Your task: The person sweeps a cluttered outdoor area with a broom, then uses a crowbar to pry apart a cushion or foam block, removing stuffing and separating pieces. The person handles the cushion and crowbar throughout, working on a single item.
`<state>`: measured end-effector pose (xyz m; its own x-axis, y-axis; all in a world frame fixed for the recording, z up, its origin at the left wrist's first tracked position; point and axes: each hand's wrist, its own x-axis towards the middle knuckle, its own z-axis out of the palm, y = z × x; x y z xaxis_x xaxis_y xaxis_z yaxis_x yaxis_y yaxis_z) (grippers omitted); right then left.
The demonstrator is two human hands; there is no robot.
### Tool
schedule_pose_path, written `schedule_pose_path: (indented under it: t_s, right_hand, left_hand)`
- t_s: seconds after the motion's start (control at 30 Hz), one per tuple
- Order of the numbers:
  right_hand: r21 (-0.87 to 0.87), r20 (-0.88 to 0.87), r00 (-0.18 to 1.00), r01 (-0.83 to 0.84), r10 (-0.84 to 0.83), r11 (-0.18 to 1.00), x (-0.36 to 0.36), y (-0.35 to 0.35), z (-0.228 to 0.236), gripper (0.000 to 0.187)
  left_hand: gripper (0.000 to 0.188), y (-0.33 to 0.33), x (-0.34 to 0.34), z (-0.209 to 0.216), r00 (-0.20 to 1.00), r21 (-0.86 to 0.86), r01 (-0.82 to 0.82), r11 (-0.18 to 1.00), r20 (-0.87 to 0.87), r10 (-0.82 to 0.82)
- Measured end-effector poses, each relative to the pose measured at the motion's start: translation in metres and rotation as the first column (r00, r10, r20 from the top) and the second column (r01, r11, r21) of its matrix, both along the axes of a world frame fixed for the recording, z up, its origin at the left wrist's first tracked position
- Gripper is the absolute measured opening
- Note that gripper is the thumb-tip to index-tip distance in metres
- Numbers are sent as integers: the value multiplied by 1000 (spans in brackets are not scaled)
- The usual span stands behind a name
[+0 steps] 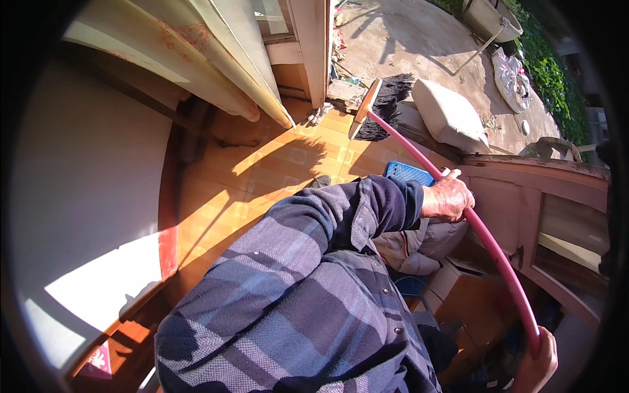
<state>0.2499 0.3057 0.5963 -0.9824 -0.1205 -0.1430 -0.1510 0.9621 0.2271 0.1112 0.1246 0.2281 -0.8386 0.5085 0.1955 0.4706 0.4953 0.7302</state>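
A broom (419,154) with a long pink handle reaches from the lower right up toward the doorway. Its head (369,105) has an orange-tan block and black bristles (390,98) that point to the right, beside the threshold. My left hand (449,196) is closed round the middle of the handle, my arm stretched across in a dark plaid sleeve. Low on the right, my right hand (538,363) grips the handle near its end. Whether the bristles touch anything cannot be made out. A blue perforated plastic thing (407,172) is partly hidden behind my left hand and sleeve.
A pale cushion-like bundle (449,116) lies at the threshold. Outside are a white plastic bag (511,80) and a large pale container (491,18). A pinkish door (501,203) stands at right. A curtain (177,49) hangs upper left over the orange tiled floor (262,164).
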Motion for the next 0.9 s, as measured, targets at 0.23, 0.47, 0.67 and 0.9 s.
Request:
schedule_pose_path:
  t_s: [0.23,0.47,0.67,0.9]
  right_hand:
    - [-178,98,957,-252,272,951,-39,-3,-48,27]
    - [-347,346,838,-303,422,887,-81,-118,-128,28]
    - [-411,330,649,-555,686,723,-40,-257,-166,32]
    - [-420,278,474,-722,836,549,73,-404,-199,32]
  left_hand:
    - [17,-51,50,-44,956,-7,73,997,285,-68]
    - [28,-178,143,-102,856,-122,-153,981,479,193]
    - [18,-296,257,-127,710,-249,-521,816,404,577]
    - [26,-420,390,-161,464,-357,-780,514,220,858]
